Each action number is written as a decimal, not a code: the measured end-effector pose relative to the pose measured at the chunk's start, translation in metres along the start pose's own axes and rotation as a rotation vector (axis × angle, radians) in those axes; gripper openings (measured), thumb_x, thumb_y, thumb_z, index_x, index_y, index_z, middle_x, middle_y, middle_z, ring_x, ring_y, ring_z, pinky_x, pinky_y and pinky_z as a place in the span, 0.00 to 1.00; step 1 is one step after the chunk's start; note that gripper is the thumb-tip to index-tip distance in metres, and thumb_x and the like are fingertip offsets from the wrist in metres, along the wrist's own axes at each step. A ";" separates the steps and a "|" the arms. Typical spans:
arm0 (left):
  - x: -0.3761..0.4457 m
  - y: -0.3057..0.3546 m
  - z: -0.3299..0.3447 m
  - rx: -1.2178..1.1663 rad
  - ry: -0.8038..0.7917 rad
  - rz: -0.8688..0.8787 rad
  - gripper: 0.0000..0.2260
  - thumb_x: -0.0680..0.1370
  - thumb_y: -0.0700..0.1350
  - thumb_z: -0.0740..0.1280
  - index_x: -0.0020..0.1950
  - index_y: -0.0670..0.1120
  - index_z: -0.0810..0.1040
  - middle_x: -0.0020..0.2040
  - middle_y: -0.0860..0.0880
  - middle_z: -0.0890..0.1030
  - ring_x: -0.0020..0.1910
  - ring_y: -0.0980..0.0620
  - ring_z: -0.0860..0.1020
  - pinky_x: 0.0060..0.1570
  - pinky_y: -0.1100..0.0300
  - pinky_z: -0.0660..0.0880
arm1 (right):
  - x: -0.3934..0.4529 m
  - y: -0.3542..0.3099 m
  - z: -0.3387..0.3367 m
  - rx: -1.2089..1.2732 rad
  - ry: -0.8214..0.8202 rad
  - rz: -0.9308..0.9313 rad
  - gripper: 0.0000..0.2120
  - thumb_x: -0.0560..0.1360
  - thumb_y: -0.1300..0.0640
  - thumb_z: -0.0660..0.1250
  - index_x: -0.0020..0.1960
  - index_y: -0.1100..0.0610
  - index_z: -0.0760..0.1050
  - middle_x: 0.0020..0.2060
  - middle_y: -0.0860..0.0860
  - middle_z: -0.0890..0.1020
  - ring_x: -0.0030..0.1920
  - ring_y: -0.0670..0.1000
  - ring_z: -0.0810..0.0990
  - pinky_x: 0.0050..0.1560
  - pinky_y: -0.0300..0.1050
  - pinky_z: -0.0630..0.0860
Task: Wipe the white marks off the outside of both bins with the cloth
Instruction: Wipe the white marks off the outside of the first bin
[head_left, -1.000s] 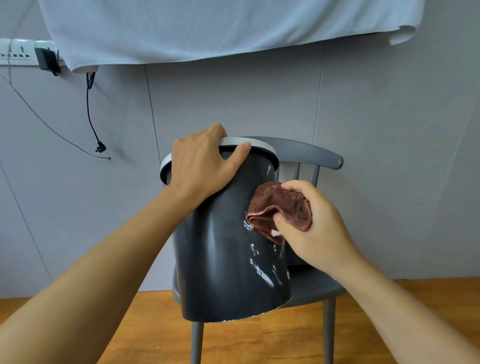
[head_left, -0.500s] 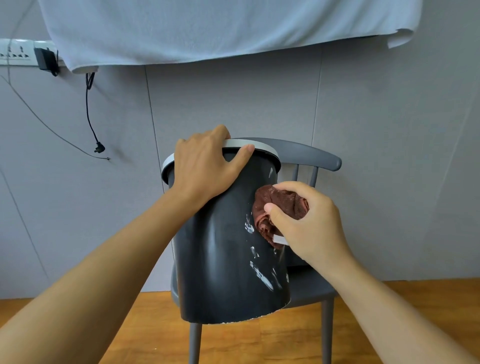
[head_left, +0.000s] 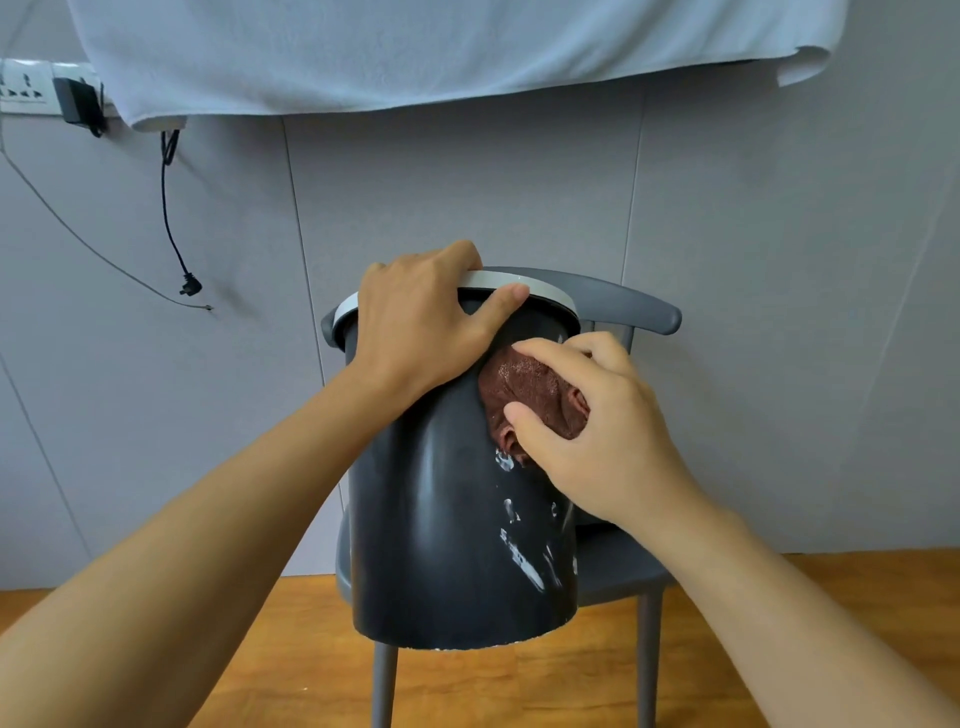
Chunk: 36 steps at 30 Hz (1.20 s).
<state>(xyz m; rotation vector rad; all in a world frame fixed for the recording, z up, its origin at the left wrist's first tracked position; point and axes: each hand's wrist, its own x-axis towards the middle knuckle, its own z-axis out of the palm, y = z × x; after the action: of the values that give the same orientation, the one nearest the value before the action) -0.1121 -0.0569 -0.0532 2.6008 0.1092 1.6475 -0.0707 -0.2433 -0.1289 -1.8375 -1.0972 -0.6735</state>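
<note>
The dark bin (head_left: 447, 519) is sitting tilted on the grey chair (head_left: 623, 566) – the left hand (head_left: 421, 332) is clamping its pale rim, the right hand (head_left: 597, 431) is pinching the brown cloth (head_left: 530, 384) against its upper wall, above the white marks (head_left: 519, 561); it is looking light, stiff and slick – the rim is probably giving the surest hold

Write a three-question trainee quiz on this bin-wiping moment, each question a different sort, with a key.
1. True or false: the left hand grips the bin at its pale rim.
2. The cloth in the right hand is: A white, B reddish brown, C blue.
3. Fill in: white marks remain on the bin wall ____ the cloth.

Key: 1 true. 2 B. 3 below.
</note>
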 end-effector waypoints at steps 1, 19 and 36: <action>0.000 0.000 0.000 0.000 -0.001 0.002 0.21 0.77 0.67 0.64 0.45 0.49 0.76 0.32 0.55 0.73 0.36 0.47 0.76 0.41 0.51 0.71 | -0.002 0.000 0.000 -0.002 0.002 -0.009 0.22 0.76 0.50 0.75 0.70 0.45 0.78 0.57 0.45 0.72 0.59 0.49 0.75 0.57 0.45 0.81; 0.003 -0.016 0.001 0.037 0.005 -0.047 0.21 0.78 0.67 0.63 0.46 0.49 0.76 0.32 0.55 0.74 0.34 0.48 0.74 0.37 0.55 0.67 | -0.003 -0.003 -0.011 0.007 -0.028 -0.051 0.19 0.78 0.55 0.75 0.67 0.47 0.82 0.56 0.45 0.76 0.57 0.46 0.77 0.58 0.36 0.77; 0.005 -0.013 0.000 0.052 -0.043 -0.058 0.21 0.78 0.67 0.62 0.46 0.49 0.75 0.34 0.51 0.77 0.37 0.45 0.76 0.38 0.52 0.71 | -0.073 -0.002 -0.022 0.078 -0.406 -0.133 0.15 0.73 0.54 0.74 0.58 0.43 0.81 0.51 0.35 0.77 0.55 0.42 0.80 0.47 0.33 0.80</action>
<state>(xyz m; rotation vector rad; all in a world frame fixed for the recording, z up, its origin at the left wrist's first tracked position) -0.1107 -0.0435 -0.0495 2.6425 0.2262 1.5894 -0.1067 -0.2930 -0.1751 -1.8925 -1.4967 -0.3297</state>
